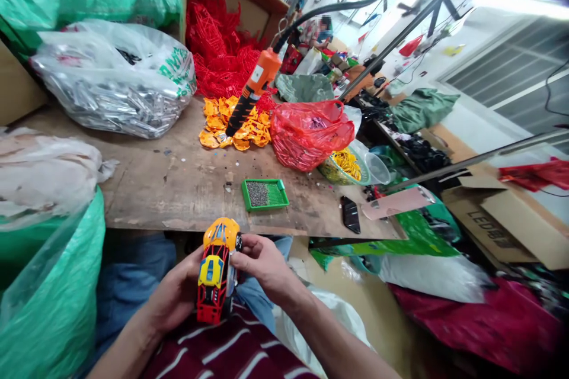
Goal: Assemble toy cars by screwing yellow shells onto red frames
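A toy car [212, 272] with an orange hood, a yellow roof and a red frame is held over my lap, just off the table's front edge. My left hand [178, 290] grips its left side, with the fingers partly hidden behind the car. On the other side, my right hand [262, 263] has thumb and fingers closed at the front wheel. Beyond the car, a green tray [278, 195] holds many tiny metal pieces. An orange and black electric screwdriver [253, 92] hangs from a cable, its tip over a pile of orange plastic parts [242, 143].
A clear bag of silvery parts [120, 89] stands at the left back, with red plastic frames [213, 41] behind. To the right are a red bag [306, 136], a basket of yellow parts [347, 164] and a phone [351, 214]. Green sacking [57, 296] flanks my left side.
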`<state>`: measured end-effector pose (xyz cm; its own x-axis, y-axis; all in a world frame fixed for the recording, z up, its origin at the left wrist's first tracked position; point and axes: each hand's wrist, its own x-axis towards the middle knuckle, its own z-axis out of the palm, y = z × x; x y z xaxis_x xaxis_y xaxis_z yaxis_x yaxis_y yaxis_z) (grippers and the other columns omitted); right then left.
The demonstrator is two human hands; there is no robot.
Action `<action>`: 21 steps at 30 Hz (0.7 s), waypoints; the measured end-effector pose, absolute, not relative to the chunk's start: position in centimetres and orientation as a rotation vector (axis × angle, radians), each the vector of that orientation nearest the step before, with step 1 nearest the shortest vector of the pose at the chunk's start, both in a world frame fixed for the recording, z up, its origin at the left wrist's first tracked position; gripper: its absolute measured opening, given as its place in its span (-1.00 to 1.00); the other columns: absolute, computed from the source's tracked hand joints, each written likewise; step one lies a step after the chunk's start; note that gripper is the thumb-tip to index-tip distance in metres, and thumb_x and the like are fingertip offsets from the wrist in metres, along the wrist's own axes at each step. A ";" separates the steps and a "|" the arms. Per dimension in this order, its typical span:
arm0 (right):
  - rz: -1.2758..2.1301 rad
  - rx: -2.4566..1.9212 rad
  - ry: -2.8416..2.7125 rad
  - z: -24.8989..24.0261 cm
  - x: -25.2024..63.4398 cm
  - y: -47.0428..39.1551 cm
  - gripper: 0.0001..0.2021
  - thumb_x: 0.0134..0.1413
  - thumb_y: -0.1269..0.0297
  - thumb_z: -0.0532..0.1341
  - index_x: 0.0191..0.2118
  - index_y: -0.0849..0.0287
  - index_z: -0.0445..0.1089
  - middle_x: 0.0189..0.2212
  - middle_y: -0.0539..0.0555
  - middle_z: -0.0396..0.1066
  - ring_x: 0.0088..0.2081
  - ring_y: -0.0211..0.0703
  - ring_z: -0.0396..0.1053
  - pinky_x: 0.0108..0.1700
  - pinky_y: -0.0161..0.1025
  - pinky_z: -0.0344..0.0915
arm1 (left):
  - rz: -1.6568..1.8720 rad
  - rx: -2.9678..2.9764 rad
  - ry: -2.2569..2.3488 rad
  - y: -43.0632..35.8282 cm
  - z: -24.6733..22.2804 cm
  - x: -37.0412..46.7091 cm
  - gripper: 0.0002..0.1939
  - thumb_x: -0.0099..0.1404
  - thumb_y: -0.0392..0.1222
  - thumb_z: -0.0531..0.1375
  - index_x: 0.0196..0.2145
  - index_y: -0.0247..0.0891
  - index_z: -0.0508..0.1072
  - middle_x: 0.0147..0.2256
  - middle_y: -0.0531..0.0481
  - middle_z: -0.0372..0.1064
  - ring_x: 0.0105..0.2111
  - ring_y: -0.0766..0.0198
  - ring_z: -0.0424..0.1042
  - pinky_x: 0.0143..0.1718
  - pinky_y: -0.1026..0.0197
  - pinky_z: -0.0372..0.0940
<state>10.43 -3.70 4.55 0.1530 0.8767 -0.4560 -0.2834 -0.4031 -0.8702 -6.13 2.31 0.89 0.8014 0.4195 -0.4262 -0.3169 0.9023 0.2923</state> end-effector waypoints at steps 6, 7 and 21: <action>1.337 -1.475 -0.674 5.0 11.3 -2.7 -0.68 -0.22 0.15 0.47 -0.34 0.22 0.50 -0.41 0.04 0.54 -0.39 -0.20 0.45 -0.29 -0.27 0.40 | 0.468 0.266 0.555 2.6 0.3 -5.9 -0.60 0.28 -0.25 0.19 0.08 -0.28 0.45 -0.13 -0.13 0.60 -0.16 0.14 0.55 -0.08 0.18 0.39; 1.326 -1.484 -0.688 5.0 11.3 -2.5 -0.68 -0.22 0.14 0.47 -0.35 0.22 0.50 -0.42 0.03 0.54 -0.40 -0.18 0.45 -0.29 -0.26 0.40 | 0.479 0.289 0.559 2.6 0.3 -5.8 -0.59 0.29 -0.22 0.19 0.10 -0.28 0.43 -0.10 -0.14 0.58 -0.12 0.12 0.54 -0.05 0.17 0.38; 1.171 -1.657 -0.836 4.8 10.2 -1.3 -0.87 -0.06 0.27 0.32 -0.40 0.21 0.43 -0.48 0.01 0.50 -0.47 -0.20 0.43 -0.41 -0.32 0.35 | 0.521 0.908 0.814 3.6 0.3 -4.5 -0.35 0.04 -0.07 0.39 0.06 -0.33 0.35 -0.10 -0.18 0.55 -0.12 0.02 0.51 -0.09 0.13 0.38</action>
<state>10.19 -1.35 4.83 0.3189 0.8887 -0.3293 0.0225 -0.3545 -0.9348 -4.54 3.61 0.32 0.5978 0.6995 -0.3915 -0.0630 0.5279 0.8470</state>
